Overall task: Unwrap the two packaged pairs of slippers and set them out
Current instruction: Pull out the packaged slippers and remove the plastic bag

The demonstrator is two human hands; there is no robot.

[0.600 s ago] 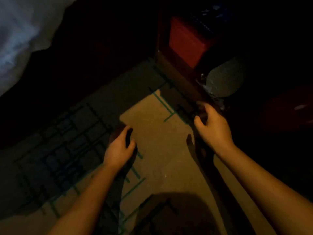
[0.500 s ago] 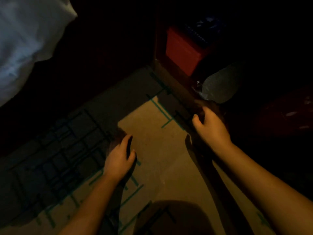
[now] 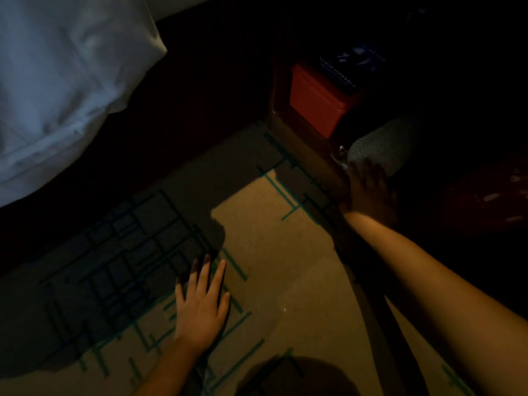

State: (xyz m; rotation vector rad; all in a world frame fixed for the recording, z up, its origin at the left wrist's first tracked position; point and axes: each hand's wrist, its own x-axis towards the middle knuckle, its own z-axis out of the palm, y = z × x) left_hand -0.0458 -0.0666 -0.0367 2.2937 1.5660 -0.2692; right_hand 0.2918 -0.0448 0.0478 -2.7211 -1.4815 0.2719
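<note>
A pale slipper in clear wrapping (image 3: 384, 148), patterned sole up, lies in the dark low shelf at the right. My right hand (image 3: 370, 190) reaches into that shelf, its fingers spread at the slipper's near end; whether they touch it I cannot tell in the shadow. My left hand (image 3: 204, 304) rests flat on the carpet with fingers apart and nothing in it. No second slipper package can be made out.
A red box (image 3: 317, 101) sits in the wooden cabinet (image 3: 274, 90), with a dark blue item (image 3: 350, 68) behind it. White bedding (image 3: 63, 81) hangs at the upper left. The beige carpet (image 3: 280, 261) has green lines. A dark red shape (image 3: 485, 195) lies at the far right.
My right hand has moved from the cabinet's edge up into the shelf toward the slipper. My left hand has uncurled and now lies flat on the carpet.
</note>
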